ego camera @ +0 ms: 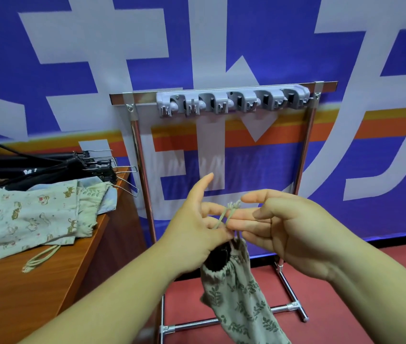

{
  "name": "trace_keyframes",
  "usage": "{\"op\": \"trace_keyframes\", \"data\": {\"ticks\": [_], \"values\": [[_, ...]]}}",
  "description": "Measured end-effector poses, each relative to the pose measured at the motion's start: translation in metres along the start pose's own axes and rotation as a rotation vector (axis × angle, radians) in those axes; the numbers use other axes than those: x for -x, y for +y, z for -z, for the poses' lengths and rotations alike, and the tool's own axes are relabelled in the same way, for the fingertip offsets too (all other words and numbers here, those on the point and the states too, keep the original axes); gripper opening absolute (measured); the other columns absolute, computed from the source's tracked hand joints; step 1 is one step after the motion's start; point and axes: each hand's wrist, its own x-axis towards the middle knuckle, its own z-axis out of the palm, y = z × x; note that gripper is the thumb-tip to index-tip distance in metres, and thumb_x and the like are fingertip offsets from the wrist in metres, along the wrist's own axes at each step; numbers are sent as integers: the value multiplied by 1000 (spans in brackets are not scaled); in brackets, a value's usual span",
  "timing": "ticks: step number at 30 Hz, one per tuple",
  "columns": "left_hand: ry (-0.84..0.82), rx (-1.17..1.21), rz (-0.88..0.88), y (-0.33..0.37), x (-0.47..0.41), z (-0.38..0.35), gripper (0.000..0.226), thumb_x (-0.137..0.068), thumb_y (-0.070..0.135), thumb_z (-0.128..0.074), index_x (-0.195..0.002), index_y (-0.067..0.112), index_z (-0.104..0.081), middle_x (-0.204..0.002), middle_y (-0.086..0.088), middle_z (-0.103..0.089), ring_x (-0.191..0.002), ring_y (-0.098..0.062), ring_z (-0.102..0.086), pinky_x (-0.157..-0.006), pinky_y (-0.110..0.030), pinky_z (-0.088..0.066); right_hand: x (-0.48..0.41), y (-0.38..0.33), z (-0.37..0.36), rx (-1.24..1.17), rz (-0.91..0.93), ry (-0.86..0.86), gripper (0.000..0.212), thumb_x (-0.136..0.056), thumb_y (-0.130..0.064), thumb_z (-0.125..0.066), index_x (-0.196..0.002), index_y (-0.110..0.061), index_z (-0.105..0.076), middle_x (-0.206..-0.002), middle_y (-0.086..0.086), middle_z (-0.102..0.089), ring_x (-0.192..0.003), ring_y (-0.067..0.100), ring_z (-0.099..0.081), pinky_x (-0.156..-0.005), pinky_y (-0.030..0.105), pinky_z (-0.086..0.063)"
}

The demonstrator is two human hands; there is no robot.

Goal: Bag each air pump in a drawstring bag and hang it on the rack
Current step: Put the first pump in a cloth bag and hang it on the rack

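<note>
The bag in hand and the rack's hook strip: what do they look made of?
The bag looks like soft, matte woven cloth, leaf-printed; it gathers and sags. The hook strip is likely moulded grey plastic, smooth with rounded edges.

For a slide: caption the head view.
Left hand and right hand work a leaf-print cloth bag's beige drawstring before a chrome rack.

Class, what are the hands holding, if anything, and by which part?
The leaf-print bag, by its drawstring: the left hand pinches it above the bag's mouth, and the right hand touches the loop with straight fingers.
</note>
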Motion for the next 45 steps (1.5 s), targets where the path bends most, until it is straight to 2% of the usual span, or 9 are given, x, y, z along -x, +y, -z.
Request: {"op": "trace_keyframes", "data": {"ticks": [6,11,15,20,26,31,36,41,45], "values": [[1,-38,-28,0,-3,5,94,-89,1,-71,-155,42,-19,-90,-7,-76,-76,-20,-64,-78,-35,-51,-10,10,20,388,172,233,20,-84,-10,-71,-102,-17,-65,-91,8,-76,-75,13,-70,-74,28,-49],[-56,-45,-88,4,-5,13,90,-88,4,-71,-153,45,-24,-91,-10,-74,-77,-27,-63,-79,-44,-49,-24,40,29,423,242,33,37,-83,-5,-77,-114,-16,-59,-113,1,-72,-104,12,-68,-91,25,-53],[-57,-137,-108,9,-2,16,84,-90,-4,-66,-151,42,-29,-86,-3,-73,-76,-18,-67,-85,-45,-54,-33,53,27,323,243,-72,40,-86,7,-71,-118,-10,-54,-102,-1,-75,-94,8,-69,-82,20,-53],[-34,-224,-18,21,-7,15,80,-87,-7,-66,-145,40,-37,-84,-7,-75,-81,-31,-72,-89,-58,-54,-49,52,30,320,281,-106,54,-75,0,-80,-121,-12,-54,-112,14,-70,-99,18,-69,-89,31,-57],[-128,-524,45,69,-16,7,76,-86,-3,-69,-147,31,-39,-84,-7,-75,-84,-38,-72,-84,-58,-56,-56,43,31,246,253,-212,61,-70,-4,-80,-123,-16,-52,-109,9,-74,-97,16,-69,-83,43,-52],[-188,-798,11,109,-20,-2,71,-89,6,-71,-146,34,-39,-80,1,-72,-64,-11,-67,-55,-21,-49,-56,24,34,151,259,-269,58,-71,-9,-79,-123,-19,-56,-108,14,-74,-96,24,-66,-87,42,-47],[-138,-953,-105,131,-17,1,65,-90,9,-70,-141,38,-41,-84,5,-70,-72,-10,-70,-79,-41,-58,-58,11,28,45,291,-329,49,-73,-6,-74,-119,-11,-58,-100,13,-73,-82,18,-63,-67,22,-46],[-58,-1132,-237,133,-4,9,61,-93,11,-63,-135,47,-39,-91,11,-64,-74,-3,-64,-76,-37,-55,-59,12,9,-14,331,-318,35,-75,-2,-74,-106,-9,-60,-87,5,-73,-63,7,-58,-60,20,-42],[68,-967,-266,133,3,28,54,-92,2,-60,-130,38,-47,-86,7,-66,-73,-4,-67,-71,-25,-54,-64,9,-8,-57,405,-183,22,-86,8,-70,-99,-8,-60,-81,5,-73,-72,12,-63,-70,21,-51]]}}
